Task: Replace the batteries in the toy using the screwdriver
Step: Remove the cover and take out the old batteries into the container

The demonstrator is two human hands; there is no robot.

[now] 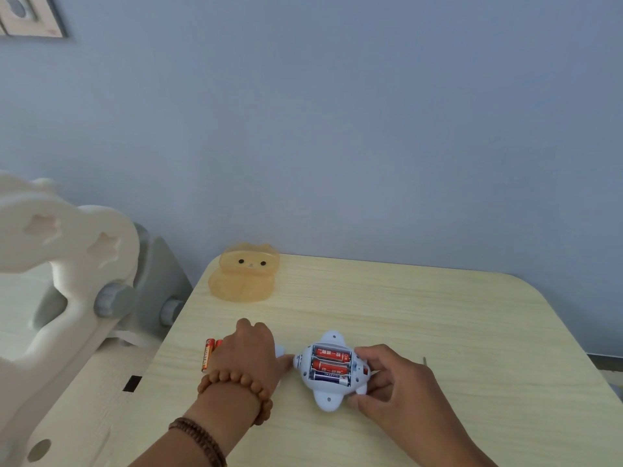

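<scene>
The light blue toy (328, 392) lies belly-up on the wooden table (438, 315). Its battery bay (332, 365) is uncovered and holds two red cells and one blue-and-white cell. My right hand (394, 389) grips the toy's right side. My left hand (251, 355) rests palm down just left of the toy, fingertips almost touching it. A small light blue piece (279, 350) peeks out from under that hand; whether the fingers hold it is hidden. Two orange batteries (209, 353) lie left of my left hand. A thin metal tip (424, 360), perhaps the screwdriver, shows beyond my right hand.
An amber translucent cat-shaped holder (244, 274) stands at the table's far left corner. A white and grey plastic chair (67, 281) stands to the left of the table. A blue wall rises directly behind the table's far edge.
</scene>
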